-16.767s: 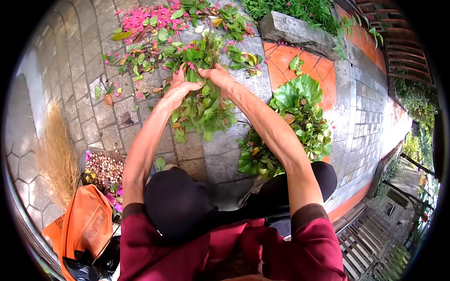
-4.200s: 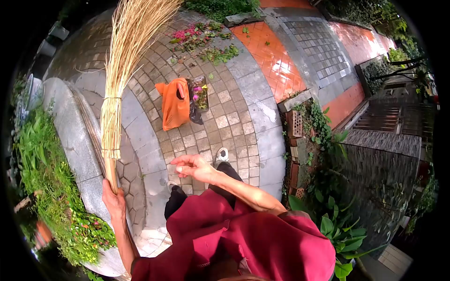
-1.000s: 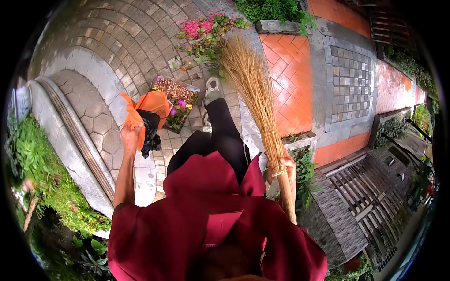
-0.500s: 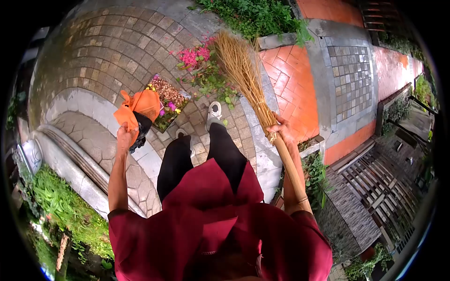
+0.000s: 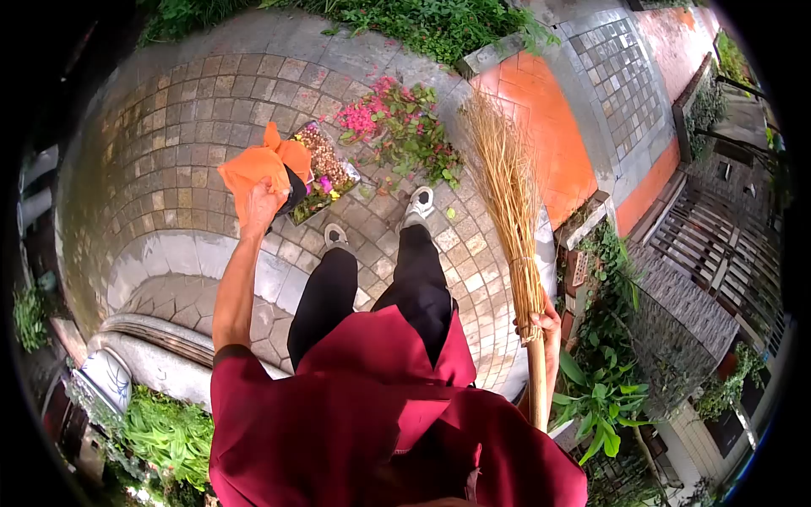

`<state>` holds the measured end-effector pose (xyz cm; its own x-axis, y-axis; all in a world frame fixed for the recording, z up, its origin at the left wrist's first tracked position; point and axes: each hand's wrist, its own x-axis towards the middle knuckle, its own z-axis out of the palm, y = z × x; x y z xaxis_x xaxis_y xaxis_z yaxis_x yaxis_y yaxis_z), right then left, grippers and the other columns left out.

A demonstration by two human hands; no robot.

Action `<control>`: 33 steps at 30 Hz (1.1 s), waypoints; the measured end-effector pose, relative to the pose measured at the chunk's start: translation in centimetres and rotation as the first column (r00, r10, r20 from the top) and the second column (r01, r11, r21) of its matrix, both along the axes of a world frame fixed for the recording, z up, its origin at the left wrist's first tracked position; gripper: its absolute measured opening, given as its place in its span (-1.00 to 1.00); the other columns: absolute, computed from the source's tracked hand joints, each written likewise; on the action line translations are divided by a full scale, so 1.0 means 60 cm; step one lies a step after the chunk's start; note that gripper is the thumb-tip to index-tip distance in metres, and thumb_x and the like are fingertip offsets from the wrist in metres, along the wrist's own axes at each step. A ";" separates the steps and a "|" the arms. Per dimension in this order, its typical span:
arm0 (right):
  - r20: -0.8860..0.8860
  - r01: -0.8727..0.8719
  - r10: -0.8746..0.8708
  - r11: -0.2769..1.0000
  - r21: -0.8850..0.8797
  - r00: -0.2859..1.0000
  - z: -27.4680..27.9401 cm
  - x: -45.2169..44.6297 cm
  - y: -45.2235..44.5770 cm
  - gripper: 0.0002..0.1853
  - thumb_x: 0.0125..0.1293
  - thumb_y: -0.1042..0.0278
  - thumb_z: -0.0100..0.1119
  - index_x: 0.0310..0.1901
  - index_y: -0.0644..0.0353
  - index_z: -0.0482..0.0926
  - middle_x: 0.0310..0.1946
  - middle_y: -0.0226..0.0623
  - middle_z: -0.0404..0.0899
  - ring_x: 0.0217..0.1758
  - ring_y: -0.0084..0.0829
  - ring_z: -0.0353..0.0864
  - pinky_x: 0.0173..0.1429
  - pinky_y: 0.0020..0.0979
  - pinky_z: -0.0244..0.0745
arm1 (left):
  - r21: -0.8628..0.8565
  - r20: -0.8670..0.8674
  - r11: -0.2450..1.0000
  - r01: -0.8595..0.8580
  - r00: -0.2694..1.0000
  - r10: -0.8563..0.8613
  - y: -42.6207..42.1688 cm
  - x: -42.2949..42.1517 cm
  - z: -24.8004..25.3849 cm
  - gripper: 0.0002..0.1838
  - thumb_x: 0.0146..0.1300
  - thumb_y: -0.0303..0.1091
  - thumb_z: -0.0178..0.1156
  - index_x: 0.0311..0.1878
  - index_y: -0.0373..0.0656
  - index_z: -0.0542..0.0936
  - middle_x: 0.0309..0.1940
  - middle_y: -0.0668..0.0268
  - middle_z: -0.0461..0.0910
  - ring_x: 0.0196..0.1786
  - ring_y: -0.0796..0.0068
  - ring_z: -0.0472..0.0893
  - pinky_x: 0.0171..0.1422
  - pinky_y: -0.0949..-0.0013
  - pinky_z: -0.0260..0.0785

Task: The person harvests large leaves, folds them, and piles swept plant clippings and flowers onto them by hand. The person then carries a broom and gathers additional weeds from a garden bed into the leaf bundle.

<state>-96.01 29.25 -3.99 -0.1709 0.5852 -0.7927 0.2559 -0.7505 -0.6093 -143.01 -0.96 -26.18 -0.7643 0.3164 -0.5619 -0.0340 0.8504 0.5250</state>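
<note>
My left hand (image 5: 263, 203) is closed on a crumpled orange bag (image 5: 247, 171). Dark material (image 5: 296, 191) shows at the bag's right side, partly hidden. Just beyond it on the paving is a shallow tray (image 5: 347, 188) holding brown bits, yellow and purple flowers and greenery; the bag covers part of its left side. In my right hand (image 5: 547, 324) is a twig broom (image 5: 509, 194), gripped where the bristles meet the pale handle. Its bristles point forward, right of a heap of pink petals (image 5: 361, 120) and green leaves (image 5: 422, 139).
My shoes (image 5: 420, 203) stand on the brick paving (image 5: 190, 160), just short of the tray and heap. A curved stone bench (image 5: 160, 367) is at left. Green plants (image 5: 405, 34) border the far edge. Orange tiles (image 5: 553, 144) and a leafy bed (image 5: 600, 389) lie to the right.
The broom has swung rightward, away from the heap, and my right hand has come back closer to my body. My left hand has moved forward with the orange bag. The view has shifted.
</note>
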 end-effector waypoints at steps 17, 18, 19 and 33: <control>-0.211 0.601 -0.681 0.724 -0.338 0.702 -0.180 0.066 -0.251 -0.36 0.16 0.29 0.22 0.28 0.33 0.31 -0.07 0.21 0.54 -0.28 -0.07 0.65 -0.38 -0.25 0.66 | -0.147 -0.172 0.807 0.571 0.789 -0.590 0.303 -0.266 -0.049 -0.43 0.04 -0.03 0.37 -0.01 -0.30 0.58 -0.23 -0.07 0.65 -0.08 -0.07 0.63 -0.02 0.05 0.43; -0.242 0.592 -0.680 0.727 -0.348 0.693 -0.180 0.040 -0.252 -0.35 0.14 0.29 0.23 0.27 0.33 0.31 -0.12 0.16 0.56 -0.30 -0.09 0.66 -0.41 -0.27 0.66 | -0.141 -0.231 0.781 0.608 0.747 -0.624 0.315 -0.277 -0.068 -0.44 0.02 -0.02 0.37 -0.01 -0.25 0.58 -0.28 -0.07 0.65 -0.12 -0.07 0.63 -0.06 0.04 0.44; -0.226 0.572 -0.645 0.757 -0.314 0.730 -0.189 0.034 -0.260 -0.34 0.16 0.23 0.21 0.28 0.34 0.30 -0.06 0.20 0.55 -0.28 -0.06 0.67 -0.32 -0.23 0.69 | -0.141 -0.227 0.768 0.625 0.734 -0.640 0.324 -0.292 -0.081 -0.44 0.02 -0.02 0.37 -0.01 -0.25 0.58 -0.28 -0.07 0.65 -0.12 -0.07 0.63 -0.06 0.04 0.44; 0.106 0.642 -0.635 0.742 -0.194 0.765 -0.212 -0.413 -0.264 -0.17 -0.18 0.72 0.25 0.31 0.34 0.35 -0.24 -0.06 0.66 -0.49 -0.27 0.65 -0.44 -0.35 0.61 | -0.080 -0.147 0.362 0.929 0.348 -0.926 0.573 -0.446 -0.106 -0.58 -0.03 -0.15 0.39 -0.22 -0.25 0.55 -0.44 -0.05 0.61 -0.26 -0.10 0.61 -0.18 0.02 0.39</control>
<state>-120.81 13.41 -16.69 0.2099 0.3707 -0.9047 -0.3130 -0.8512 -0.4214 -169.74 33.41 -32.53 -0.0435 0.8833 -0.4667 0.8450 0.2818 0.4545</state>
